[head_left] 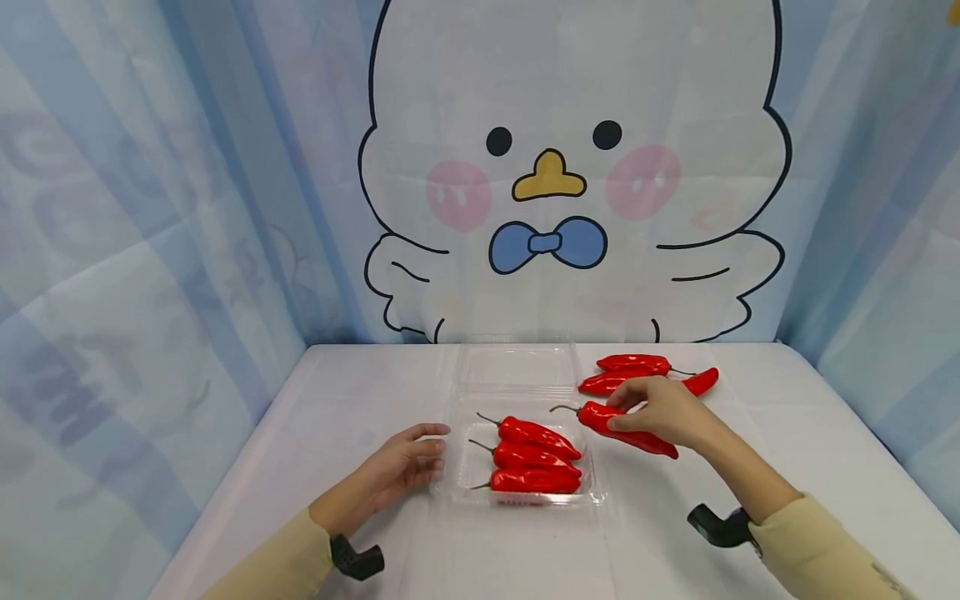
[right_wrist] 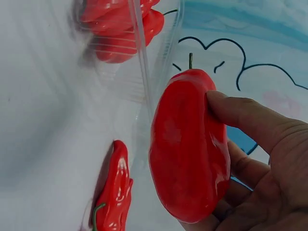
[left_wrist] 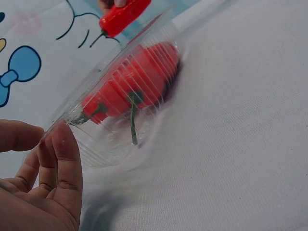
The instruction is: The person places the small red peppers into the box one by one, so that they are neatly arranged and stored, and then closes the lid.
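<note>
My right hand [head_left: 663,408] grips a red chili pepper [head_left: 596,415] between thumb and fingers, raised to the right of a clear plastic clamshell box [head_left: 592,483]. Its thin stem points left. Inside the box, three red peppers [head_left: 532,456] lie side by side with stems toward the left. At the box's left edge my left hand [head_left: 401,467] pinches the rim [left_wrist: 53,126] between thumb and fingertips, as the left wrist view shows. The right wrist view shows the held pepper [right_wrist: 187,149] large, close to the box wall.
The box's clear lid [head_left: 517,367] lies folded back behind it. More red peppers [head_left: 633,364] lie on the white tabletop [head_left: 360,383] at the back right, partly hidden by my right hand. A curtain with a cartoon bird [head_left: 547,242] hangs behind the table.
</note>
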Demonstrator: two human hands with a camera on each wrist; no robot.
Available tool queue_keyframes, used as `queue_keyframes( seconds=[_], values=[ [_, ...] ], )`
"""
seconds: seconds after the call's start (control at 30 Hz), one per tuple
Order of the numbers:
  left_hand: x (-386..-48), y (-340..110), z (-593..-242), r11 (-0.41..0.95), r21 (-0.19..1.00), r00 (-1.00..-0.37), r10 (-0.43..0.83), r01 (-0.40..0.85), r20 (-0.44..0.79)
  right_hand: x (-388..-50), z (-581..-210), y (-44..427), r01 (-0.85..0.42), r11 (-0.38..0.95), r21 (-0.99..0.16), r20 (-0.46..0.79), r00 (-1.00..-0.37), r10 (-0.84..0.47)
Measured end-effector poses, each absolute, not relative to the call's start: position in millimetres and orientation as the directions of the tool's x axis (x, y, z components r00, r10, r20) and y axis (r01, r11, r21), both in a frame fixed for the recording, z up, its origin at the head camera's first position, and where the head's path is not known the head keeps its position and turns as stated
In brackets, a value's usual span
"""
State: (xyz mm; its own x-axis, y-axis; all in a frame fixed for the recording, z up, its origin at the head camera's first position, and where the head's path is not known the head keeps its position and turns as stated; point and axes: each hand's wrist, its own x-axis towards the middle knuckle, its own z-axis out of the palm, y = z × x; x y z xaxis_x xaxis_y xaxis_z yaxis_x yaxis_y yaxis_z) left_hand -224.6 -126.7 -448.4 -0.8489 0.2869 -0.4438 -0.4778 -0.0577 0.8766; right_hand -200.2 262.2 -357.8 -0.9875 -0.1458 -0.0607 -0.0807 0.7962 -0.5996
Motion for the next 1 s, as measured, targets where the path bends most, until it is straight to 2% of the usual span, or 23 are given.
queue_keyframes(
  seconds=[0.47, 1.0],
  values=[
    [-223.1, -128.6, -447.1, -0.048, 0.892, -0.852, 0.323, -0.45, -0.412, -204.1, -358.7, 219.2, -0.148, 0.702, -0.696, -0.082, -0.956, -0.283],
    [-224.0, -127.2, -448.2, -0.056, 0.891, -0.854, 0.32, -0.45, -0.41, -206.6, -384.0, 185.5, -0.121, 0.612, -0.781, -0.148, -0.918, -0.369]
  ],
)
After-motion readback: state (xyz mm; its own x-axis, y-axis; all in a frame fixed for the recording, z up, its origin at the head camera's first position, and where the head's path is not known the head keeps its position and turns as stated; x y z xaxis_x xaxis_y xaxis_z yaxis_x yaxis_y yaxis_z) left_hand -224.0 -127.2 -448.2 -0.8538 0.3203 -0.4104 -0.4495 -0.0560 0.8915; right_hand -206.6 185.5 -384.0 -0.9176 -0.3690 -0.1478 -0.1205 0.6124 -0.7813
